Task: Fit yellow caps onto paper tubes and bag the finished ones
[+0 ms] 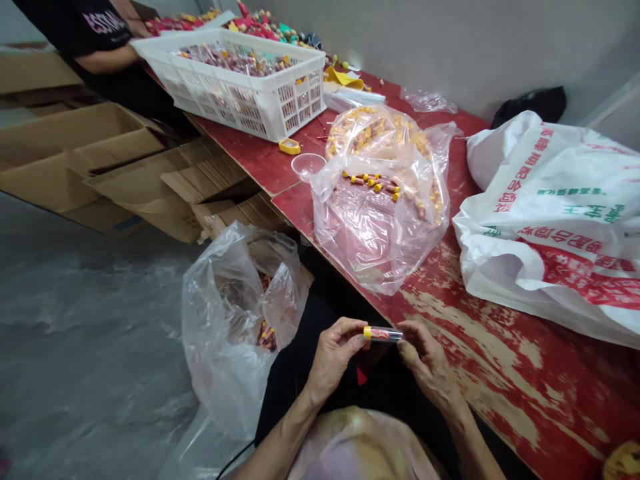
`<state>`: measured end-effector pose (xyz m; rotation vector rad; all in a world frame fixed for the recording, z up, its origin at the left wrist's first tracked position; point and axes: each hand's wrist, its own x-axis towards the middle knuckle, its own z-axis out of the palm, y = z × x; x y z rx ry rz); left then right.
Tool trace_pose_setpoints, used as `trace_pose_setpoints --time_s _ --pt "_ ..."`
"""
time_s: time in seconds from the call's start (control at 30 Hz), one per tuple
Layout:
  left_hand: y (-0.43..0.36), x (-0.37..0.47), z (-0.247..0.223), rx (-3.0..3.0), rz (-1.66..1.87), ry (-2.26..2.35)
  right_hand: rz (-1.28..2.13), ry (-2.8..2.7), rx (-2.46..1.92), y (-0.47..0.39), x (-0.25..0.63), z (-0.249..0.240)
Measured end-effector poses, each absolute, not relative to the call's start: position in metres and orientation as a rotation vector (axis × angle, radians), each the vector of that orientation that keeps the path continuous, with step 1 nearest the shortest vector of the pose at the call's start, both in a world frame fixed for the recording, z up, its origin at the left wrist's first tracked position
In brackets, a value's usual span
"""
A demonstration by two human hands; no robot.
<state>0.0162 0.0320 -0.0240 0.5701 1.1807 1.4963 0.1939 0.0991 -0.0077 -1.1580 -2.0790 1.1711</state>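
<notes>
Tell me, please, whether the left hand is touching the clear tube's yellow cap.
Touching: the head view shows the left hand pinching the yellow cap between thumb and fingertips, with no visible gap.

Clear slim tube [384,334], yellow cap [367,333] on left end; held near-level; red marking [380,334], perhaps print.

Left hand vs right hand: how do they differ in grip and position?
Grip: the left hand pinches the tube by its yellow end; the right hand holds its clear end.
Backdrop: in the picture, the left hand shows against black clothing, while the right hand overlaps the edge of the red table.
Shared: both are bare and hold the same tube.
</notes>
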Motion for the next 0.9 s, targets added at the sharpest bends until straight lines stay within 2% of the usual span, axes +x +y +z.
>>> trace_pose_setpoints --time_s 0.07,0.23,0.4,0.57,0.67,0.8,0.9 --pt "0.032 0.016 -0.024 0.544 1.498 1.171 1.193 -2.089 -1.155 0.099 0.195 -0.008" --pt "0.031 0.018 -0.021 0.519 1.466 1.147 0.997 -2.109 -1.247 0.099 0.194 -0.01" --pt "0.033 0.017 -0.02 0.472 1.488 1.144 1.138 -2.114 -1.139 0.098 0.191 -0.007" --pt "0.031 0.017 -0.019 0.48 1.505 1.182 0.956 -2.176 -1.221 0.097 0.186 -0.014" --pt "0.027 0.013 -0.019 0.474 1.515 1.185 1.002 -2.142 -1.321 0.094 0.183 -0.026" --pt "0.016 -0.019 -0.019 0.426 1.665 1.431 1.26 -2.039 -1.392 0.094 0.185 -0.035" --pt "0.001 -0.065 -0.028 0.294 1.833 1.713 1.228 -2.091 -1.306 0.101 0.188 -0.033"
